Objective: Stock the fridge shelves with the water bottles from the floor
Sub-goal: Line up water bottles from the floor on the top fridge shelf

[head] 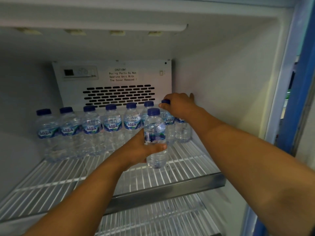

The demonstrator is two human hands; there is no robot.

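Upper wire shelf (pixel 187 167): white rods, metal front rail (pixel 170 189). Along its back stands a row of Aqua water bottles (pixel 92 128), upright, side by side: six left of your right fingers (pixel 172 106), a seventh bottle (pixel 169 121) under them, an eighth bottle (pixel 183 132) just right of them. Front bottle (pixel 155 132), in your left fingers (pixel 158 148): contact with the rods unclear. Lower wire shelf (pixel 153 217) beneath.

Pretty dim and bluish inside the fridge (pixel 119 48). Its right wall (pixel 221 79) catches the most light, the left side sits in shadow. Wide-angle lens bends the door frame (pixel 301 82) at the edge. Right forearm (pixel 255 159) looks soft, caution label (pixel 122 74) reads fine.
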